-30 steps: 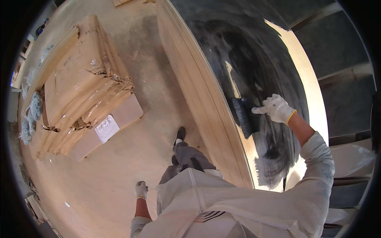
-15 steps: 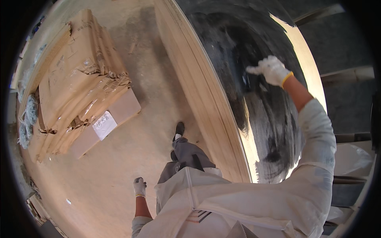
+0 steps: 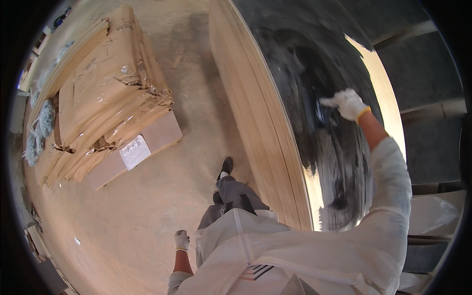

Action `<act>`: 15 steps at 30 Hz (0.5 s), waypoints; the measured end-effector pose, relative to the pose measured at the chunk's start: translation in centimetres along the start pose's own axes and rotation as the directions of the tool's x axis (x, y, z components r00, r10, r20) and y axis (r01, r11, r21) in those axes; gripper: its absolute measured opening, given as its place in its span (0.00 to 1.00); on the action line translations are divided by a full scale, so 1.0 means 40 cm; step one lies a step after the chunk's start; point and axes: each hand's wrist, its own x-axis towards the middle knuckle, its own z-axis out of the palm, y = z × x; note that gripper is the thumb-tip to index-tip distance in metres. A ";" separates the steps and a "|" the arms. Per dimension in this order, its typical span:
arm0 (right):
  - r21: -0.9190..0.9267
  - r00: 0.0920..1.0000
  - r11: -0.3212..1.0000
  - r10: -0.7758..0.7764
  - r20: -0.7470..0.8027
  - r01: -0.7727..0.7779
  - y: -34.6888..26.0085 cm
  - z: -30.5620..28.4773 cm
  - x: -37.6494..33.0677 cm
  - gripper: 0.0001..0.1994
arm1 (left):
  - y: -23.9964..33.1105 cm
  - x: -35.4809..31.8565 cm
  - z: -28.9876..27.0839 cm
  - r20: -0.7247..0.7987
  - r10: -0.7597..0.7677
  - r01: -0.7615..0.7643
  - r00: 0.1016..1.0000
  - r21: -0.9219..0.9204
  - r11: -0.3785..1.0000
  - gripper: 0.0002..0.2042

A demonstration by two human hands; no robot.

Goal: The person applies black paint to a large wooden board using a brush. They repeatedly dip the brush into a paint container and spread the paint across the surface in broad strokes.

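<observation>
Head view. Right hand (image 3: 348,103), white-gloved, grip closed around a dark applicator (image 3: 319,112) (brush or pad, too blurred to tell), pressed to the top board (image 3: 383,88) of a stack of pale wooden panels (image 3: 265,137). Black coating (image 3: 314,83) covers most of the board's face; a streaky patch near the lower end and a bare pale strip along the far edge remain, so the coating looks well advanced but unfinished. Left hand (image 3: 182,240), gloved, hangs at the person's side over the concrete floor (image 3: 162,206), fingers curled loosely, holding nothing visible. Flattened cardboard bundles (image 3: 108,98), paper label on one, lie well apart to the left.
</observation>
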 end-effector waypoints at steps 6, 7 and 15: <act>-0.053 0.997 0.997 -0.060 -0.052 0.057 -0.034 -0.178 0.228 0.42 | 0.093 0.012 -0.026 -0.054 0.090 -0.094 0.994 -0.068 0.993 0.08; -0.095 0.996 0.993 -0.075 -0.050 0.070 -0.059 -0.212 0.223 0.42 | 0.107 0.009 -0.019 -0.053 0.109 -0.114 0.993 -0.094 0.989 0.08; -0.254 0.960 0.930 -0.279 -0.010 0.267 -0.143 -0.051 -0.058 0.37 | 0.071 0.029 0.073 0.079 0.210 -0.210 0.974 -0.012 0.978 0.10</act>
